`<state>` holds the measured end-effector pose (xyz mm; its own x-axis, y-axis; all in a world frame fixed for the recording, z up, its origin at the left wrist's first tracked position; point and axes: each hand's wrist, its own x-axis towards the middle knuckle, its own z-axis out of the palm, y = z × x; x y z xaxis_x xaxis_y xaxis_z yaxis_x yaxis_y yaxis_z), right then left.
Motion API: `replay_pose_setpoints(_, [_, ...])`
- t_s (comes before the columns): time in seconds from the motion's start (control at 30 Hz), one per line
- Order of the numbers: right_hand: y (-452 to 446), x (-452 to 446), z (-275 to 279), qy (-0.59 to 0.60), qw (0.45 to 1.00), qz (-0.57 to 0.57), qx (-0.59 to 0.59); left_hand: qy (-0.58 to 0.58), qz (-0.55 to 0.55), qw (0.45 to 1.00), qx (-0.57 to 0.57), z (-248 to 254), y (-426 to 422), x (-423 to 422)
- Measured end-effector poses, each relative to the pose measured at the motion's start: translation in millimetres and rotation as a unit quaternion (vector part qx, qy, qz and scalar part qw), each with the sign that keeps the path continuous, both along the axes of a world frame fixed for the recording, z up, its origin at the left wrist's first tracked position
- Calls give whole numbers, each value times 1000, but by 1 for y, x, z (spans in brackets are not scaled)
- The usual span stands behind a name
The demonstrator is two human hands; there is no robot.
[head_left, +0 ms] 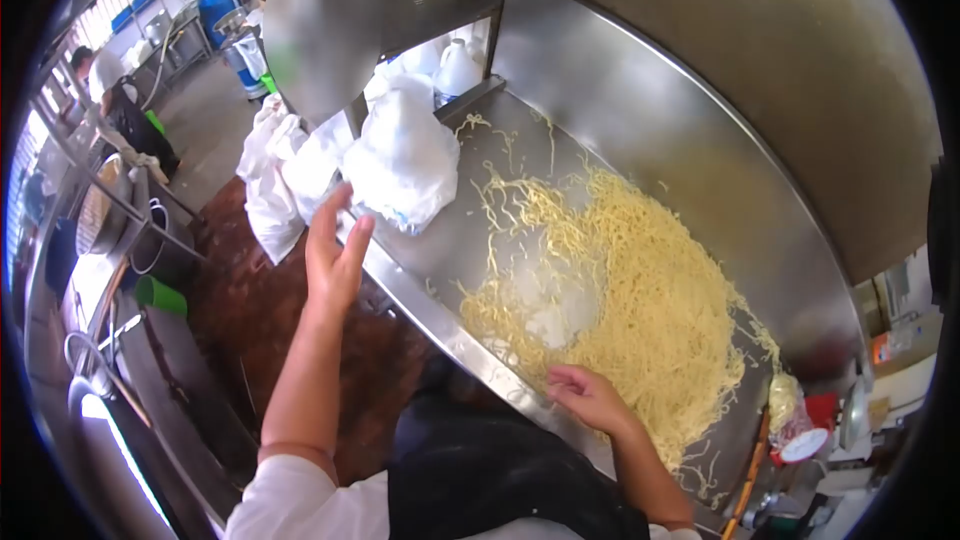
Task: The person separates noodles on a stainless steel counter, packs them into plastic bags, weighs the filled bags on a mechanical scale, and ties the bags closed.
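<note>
A large heap of yellow noodles [660, 310] lies spread on a metal tray table [520, 135], with loose strands toward its far end. My left hand [336, 255] is raised at the tray's near rim, fingers apart and empty, close to white plastic bags [400, 155]. My right hand [585, 398] hovers by the near edge of the noodles, its fingers loosely curled and apart, with nothing seen in it. Whether its fingertips touch the noodles is unclear.
White jugs [458, 70] stand behind the bags. At the right end are a bag of noodles [785, 402], a wooden stick [752, 465] and a small scale [803, 446]. Another person [105, 75] is far left, near pots and a green container [160, 295].
</note>
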<state>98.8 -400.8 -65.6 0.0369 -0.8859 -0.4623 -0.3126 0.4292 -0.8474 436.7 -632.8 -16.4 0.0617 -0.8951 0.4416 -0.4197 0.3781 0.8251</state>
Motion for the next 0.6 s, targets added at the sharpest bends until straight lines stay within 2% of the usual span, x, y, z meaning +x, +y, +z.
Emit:
replay_pose_setpoints(0.03, [-4, 2, 1, -2, 999, -34, 1, -11, 2, 1000, -25, 8, -21, -4])
replay_pose_setpoints(0.1, [-25, 12, 9, 20, 999, -34, -33, -101, -2, 992, -75, 11, -68, -10])
replay_pose_setpoints(0.17, [-36, 30, 20, 48, 998, -41, -31, -136, -50, 988, -47, -10, -113, -6])
replay_pose_setpoints(0.23, [-59, 51, 40, 89, 994, -54, -17, -73, -97, 993, 6, -5, -128, -4])
replay_pose_setpoints(0.3, [-66, 58, 47, 61, 997, -34, -18, -32, -134, 990, 18, -4, -134, 6])
replay_pose_setpoints(0.33, [-68, 60, 48, 47, 999, -22, -16, 35, -144, 988, 52, -1, -133, 7])
replay_pose_setpoints(0.43, [-73, 57, 52, 98, 994, -46, 1, 5, -118, 993, 12, -1, -140, 23])
replay_pose_setpoints(0.6, [-76, 51, 45, 62, 991, -112, -40, 149, -96, 983, -40, 24, -140, 22])
